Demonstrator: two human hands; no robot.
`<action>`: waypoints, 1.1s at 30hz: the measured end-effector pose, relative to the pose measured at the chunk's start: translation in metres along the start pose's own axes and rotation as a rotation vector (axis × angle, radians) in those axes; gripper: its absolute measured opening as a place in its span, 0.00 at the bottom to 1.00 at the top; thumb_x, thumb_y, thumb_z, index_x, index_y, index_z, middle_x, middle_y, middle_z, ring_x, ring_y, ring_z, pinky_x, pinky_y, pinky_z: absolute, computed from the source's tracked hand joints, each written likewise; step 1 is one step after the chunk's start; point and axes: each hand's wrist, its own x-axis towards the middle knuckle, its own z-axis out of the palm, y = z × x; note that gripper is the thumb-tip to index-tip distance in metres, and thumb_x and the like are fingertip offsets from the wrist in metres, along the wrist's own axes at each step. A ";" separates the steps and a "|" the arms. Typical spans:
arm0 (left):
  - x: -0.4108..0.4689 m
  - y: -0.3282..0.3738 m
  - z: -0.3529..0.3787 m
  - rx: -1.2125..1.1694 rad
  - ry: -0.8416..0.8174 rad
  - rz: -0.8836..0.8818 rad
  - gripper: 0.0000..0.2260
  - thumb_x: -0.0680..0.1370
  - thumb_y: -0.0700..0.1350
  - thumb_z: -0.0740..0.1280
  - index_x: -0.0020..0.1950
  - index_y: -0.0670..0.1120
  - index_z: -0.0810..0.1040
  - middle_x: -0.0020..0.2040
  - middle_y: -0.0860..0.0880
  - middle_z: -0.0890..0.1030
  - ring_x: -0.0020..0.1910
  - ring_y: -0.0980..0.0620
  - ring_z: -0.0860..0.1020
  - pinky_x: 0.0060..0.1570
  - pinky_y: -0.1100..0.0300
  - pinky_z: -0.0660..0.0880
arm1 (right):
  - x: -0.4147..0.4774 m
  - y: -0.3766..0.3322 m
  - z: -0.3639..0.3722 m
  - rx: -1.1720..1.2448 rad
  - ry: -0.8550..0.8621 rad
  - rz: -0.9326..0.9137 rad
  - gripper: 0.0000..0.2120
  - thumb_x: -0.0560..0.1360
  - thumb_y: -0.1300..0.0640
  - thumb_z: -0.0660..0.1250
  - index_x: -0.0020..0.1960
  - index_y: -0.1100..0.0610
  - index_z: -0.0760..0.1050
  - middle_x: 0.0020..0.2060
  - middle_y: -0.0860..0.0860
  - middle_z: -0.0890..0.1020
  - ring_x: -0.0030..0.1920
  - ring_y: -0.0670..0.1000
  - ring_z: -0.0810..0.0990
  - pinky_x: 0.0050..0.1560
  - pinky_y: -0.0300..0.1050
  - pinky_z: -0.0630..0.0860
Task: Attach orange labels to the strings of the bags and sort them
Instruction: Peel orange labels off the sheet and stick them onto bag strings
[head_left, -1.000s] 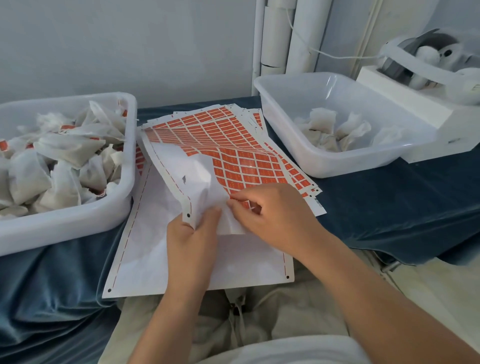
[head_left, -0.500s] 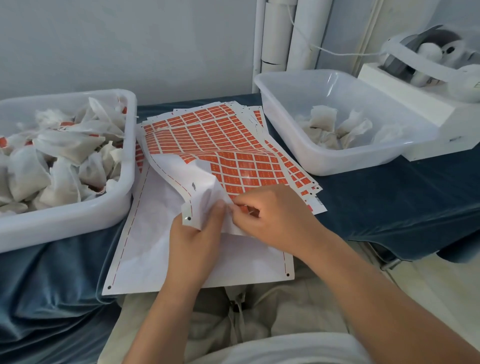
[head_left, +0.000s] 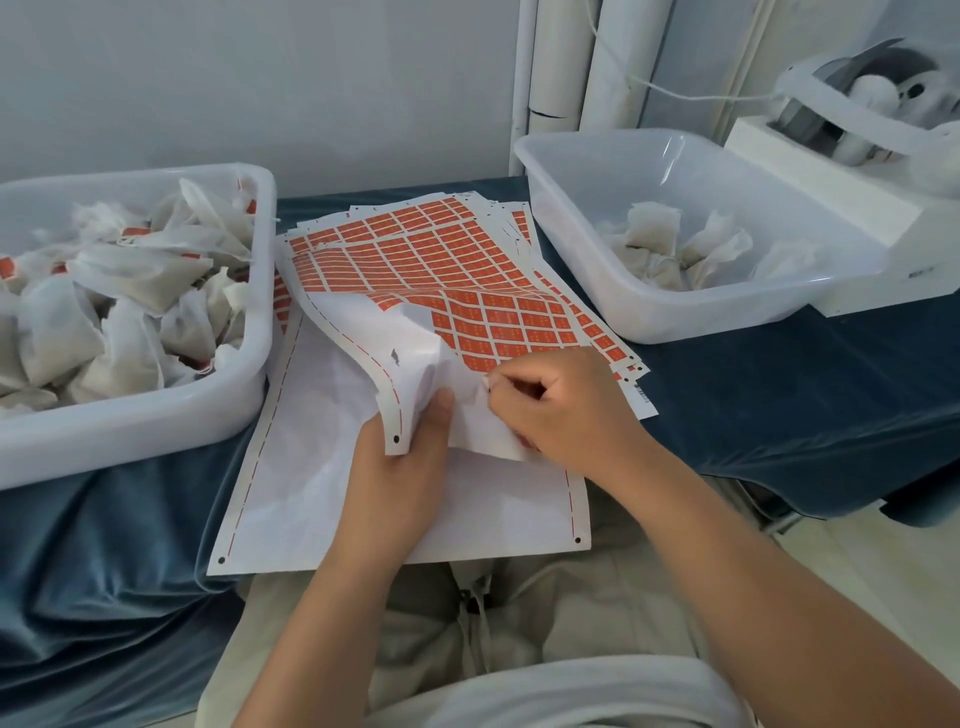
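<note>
A stack of sheets of orange labels (head_left: 415, 260) lies on the blue cloth between two tubs. The top sheet is curled back, white side up. My left hand (head_left: 402, 467) grips its folded corner, thumb on top. My right hand (head_left: 566, 410) pinches the crumpled white paper beside it, at the edge of the orange labels; whether a bag or string is under it is hidden. The left tub (head_left: 156, 431) holds several white bags (head_left: 130, 312), some with orange labels. The right tub (head_left: 727, 322) holds a few white bags (head_left: 654, 239).
A plain white backing sheet (head_left: 322, 499) lies under my hands, reaching the table's front edge. A white machine (head_left: 852, 171) stands at the back right, behind the right tub. White pipes (head_left: 556, 57) run up the wall. My lap is below the table edge.
The curled sheet has been bent further over and down towards me. Both hands stay at the same spot, my right fingers working at the paper's edge.
</note>
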 end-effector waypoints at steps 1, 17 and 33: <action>0.000 0.000 0.000 -0.018 -0.002 -0.012 0.16 0.86 0.54 0.63 0.51 0.79 0.78 0.50 0.70 0.84 0.49 0.66 0.83 0.45 0.62 0.78 | 0.000 0.002 0.000 0.025 -0.001 0.031 0.18 0.80 0.54 0.67 0.32 0.54 0.75 0.29 0.48 0.79 0.34 0.50 0.79 0.38 0.42 0.75; 0.010 0.005 -0.028 -0.196 -0.544 -0.414 0.34 0.72 0.74 0.69 0.66 0.50 0.83 0.55 0.42 0.88 0.47 0.45 0.88 0.39 0.60 0.83 | 0.010 -0.008 -0.028 0.603 0.319 0.619 0.11 0.82 0.48 0.67 0.54 0.53 0.83 0.32 0.43 0.83 0.27 0.42 0.79 0.36 0.41 0.76; -0.005 0.033 -0.004 -0.611 -0.150 -0.362 0.17 0.68 0.59 0.78 0.52 0.52 0.90 0.52 0.50 0.89 0.45 0.59 0.87 0.31 0.70 0.77 | -0.006 -0.050 0.007 0.746 0.126 0.429 0.22 0.82 0.53 0.62 0.30 0.50 0.68 0.27 0.50 0.65 0.30 0.48 0.63 0.34 0.44 0.67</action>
